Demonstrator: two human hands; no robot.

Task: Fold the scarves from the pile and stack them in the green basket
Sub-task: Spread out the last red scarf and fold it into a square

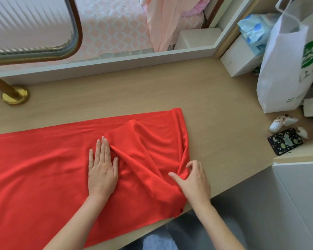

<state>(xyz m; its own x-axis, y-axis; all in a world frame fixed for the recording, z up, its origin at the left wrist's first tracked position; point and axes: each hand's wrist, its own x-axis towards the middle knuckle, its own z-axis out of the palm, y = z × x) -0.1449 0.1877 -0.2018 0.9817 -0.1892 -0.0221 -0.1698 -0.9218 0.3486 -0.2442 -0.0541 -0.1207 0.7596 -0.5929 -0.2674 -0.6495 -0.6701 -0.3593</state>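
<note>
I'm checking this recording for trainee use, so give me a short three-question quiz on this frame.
1. True or false: the left hand lies flat, fingers straight, on the red scarf.
2. What is the right hand doing? A) hanging idle B) pinching a bunched fold of the scarf C) holding a phone
3. Fill in: the white bag stands on the person's ____ side of the wooden table.
Key: 1 true; 2 B; 3 right.

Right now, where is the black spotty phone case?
In the head view, the phone case lies flat on the wooden table's right side, in front of the small white toy and white bag, right of the red scarf.
</note>
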